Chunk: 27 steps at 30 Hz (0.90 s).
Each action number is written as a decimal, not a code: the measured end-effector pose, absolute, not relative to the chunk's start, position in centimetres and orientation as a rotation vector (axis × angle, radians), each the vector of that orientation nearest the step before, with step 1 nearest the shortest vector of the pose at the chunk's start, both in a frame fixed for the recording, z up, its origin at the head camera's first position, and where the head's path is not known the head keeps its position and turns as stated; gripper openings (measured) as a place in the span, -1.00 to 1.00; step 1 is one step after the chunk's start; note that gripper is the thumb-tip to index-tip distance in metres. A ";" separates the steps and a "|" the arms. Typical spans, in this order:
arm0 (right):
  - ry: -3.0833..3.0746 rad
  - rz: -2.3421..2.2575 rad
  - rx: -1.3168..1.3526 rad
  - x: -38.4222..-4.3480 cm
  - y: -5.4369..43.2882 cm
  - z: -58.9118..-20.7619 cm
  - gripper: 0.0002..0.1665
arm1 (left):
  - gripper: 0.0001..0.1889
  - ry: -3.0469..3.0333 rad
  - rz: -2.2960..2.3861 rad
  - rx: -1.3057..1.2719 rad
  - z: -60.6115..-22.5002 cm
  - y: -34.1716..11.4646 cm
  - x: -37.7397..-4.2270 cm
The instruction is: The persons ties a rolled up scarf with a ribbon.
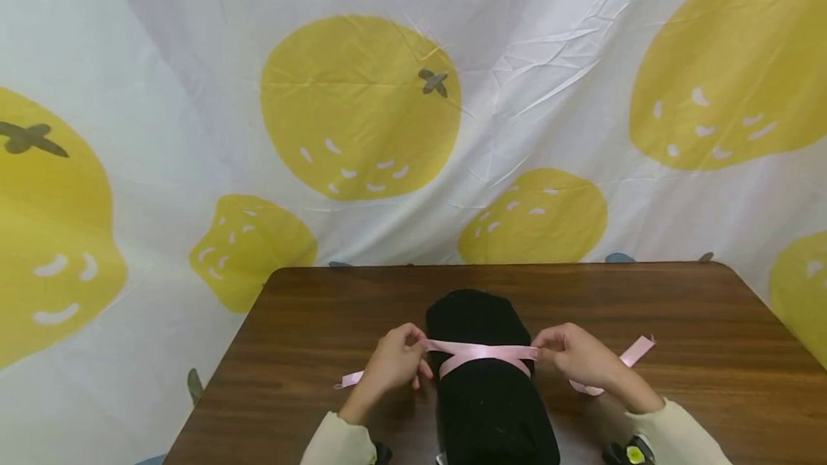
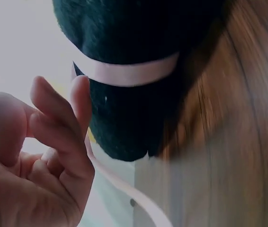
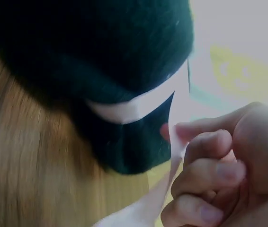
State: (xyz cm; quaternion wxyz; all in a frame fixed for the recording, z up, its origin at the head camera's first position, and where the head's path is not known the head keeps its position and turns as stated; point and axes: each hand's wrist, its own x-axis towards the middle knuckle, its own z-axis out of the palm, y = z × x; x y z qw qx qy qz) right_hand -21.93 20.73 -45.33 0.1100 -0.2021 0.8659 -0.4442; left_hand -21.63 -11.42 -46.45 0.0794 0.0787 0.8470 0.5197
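Observation:
A pink ribbon (image 1: 483,351) wraps around the middle of a long black cushion-like object (image 1: 494,411) and crosses over itself on top. My left hand (image 1: 395,359) pinches one end of the ribbon at the object's left side. On the right side my right hand (image 1: 578,355) pinches the other end, and the ribbon is stretched fairly straight between both hands. The right wrist view shows the ribbon (image 3: 175,123) running between thumb and finger, its tail hanging below. In the left wrist view the ribbon band (image 2: 129,73) squeezes the dark fuzzy surface inward.
A brown wooden table (image 1: 310,321) bears the black object. Loose ribbon tails (image 1: 636,351) lie out past each hand. Behind the table's back edge hangs a white cloth (image 1: 388,235) printed with yellow fruit.

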 end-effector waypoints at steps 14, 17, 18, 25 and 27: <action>2.222 -1.621 -0.185 -21.1 19.1 -45.2 -0.66 | -0.80 2.151 1.940 0.018 -46.5 -10.9 -21.6; 2.274 -1.674 -0.141 -21.0 18.6 -45.2 -0.69 | -0.80 2.149 1.996 0.013 -46.5 -10.7 -21.6; 2.295 -1.698 -0.117 -21.0 18.4 -45.2 -0.72 | -0.80 2.141 2.022 0.009 -46.5 -10.6 -21.7; 2.334 -1.938 0.082 -20.9 16.8 -45.2 -0.79 | -0.84 1.983 2.275 -0.013 -46.9 -9.8 -21.9; 2.307 -2.023 0.105 -20.9 16.4 -45.2 -0.80 | -0.85 1.933 2.332 -0.028 -46.9 -9.6 -21.9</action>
